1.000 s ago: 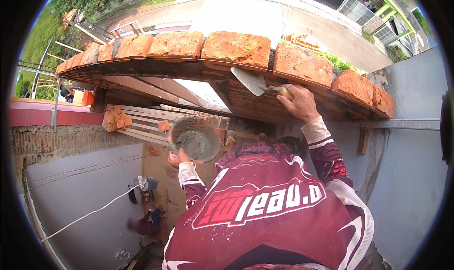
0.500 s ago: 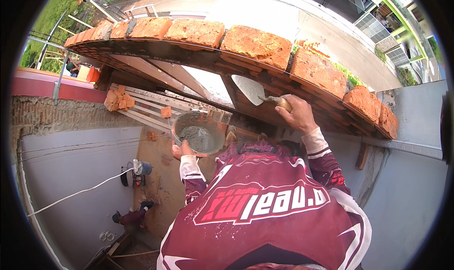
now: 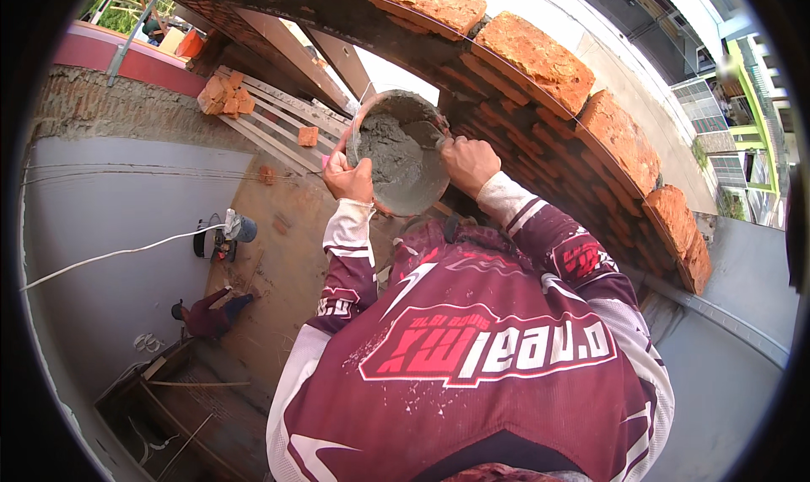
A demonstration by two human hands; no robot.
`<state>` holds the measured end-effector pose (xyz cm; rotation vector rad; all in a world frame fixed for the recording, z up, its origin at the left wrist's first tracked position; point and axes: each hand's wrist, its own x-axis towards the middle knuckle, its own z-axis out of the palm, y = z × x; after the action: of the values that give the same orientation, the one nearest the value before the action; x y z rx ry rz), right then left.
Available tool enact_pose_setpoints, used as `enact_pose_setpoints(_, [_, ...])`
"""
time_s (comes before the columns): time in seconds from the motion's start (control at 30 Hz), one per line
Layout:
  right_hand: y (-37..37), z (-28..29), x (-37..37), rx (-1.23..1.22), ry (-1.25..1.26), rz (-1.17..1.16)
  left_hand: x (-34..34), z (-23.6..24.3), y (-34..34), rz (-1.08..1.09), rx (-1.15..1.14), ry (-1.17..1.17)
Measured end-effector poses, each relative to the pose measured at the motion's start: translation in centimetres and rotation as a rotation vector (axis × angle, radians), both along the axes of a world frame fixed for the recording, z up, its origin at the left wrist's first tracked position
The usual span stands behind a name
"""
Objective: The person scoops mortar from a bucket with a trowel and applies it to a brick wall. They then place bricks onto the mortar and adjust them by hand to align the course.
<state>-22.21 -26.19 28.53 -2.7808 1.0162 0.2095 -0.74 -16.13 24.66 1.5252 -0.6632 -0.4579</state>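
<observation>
My left hand (image 3: pixel 348 174) grips the left rim of a round bucket (image 3: pixel 429 182) that holds wet grey mortar (image 3: pixel 386 148). My right hand (image 3: pixel 469 159) is closed on the handle of a trowel (image 3: pixel 422 133), whose blade is down in the mortar at the bucket's right side. Just beyond and to the right runs the curved course of orange bricks (image 3: pixel 531 60), with a thin string line along it and darker brickwork beneath.
Bricks (image 3: pixel 226 94) are piled on timber slats (image 3: pixel 270 132) at the left. Far below, a person (image 3: pixel 211 313) is near a grey bucket (image 3: pixel 243 229). A white cable (image 3: pixel 118 254) crosses the left wall. A metal rail (image 3: pixel 742 330) runs along the right wall.
The bucket has been raised up and right toward the brickwork. My right hand and trowel have come from below the brick course into the mortar. The view has shifted and turned.
</observation>
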Motion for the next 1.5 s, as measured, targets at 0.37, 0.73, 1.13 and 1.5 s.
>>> enact_pose_setpoints(0.37, [-2.1,2.7,0.6,-0.191,-0.033,-0.055,1.8,-3.1,-1.4,0.041,0.220,0.276])
enact_pose_setpoints(0.73, [-0.8,1.5,1.9,-0.153,-0.013,0.341,1.4,-2.6,-2.2,-0.006,0.080,0.398])
enact_pose_setpoints(1.13, [1.3,-0.5,0.3,0.521,-0.168,0.014,0.6,-0.1,-2.7,-0.063,0.048,0.116])
enact_pose_setpoints(1.5, [-2.1,2.7,-0.9,-0.016,-0.062,-0.105,0.4,0.9,-1.7,-0.076,0.083,-0.015])
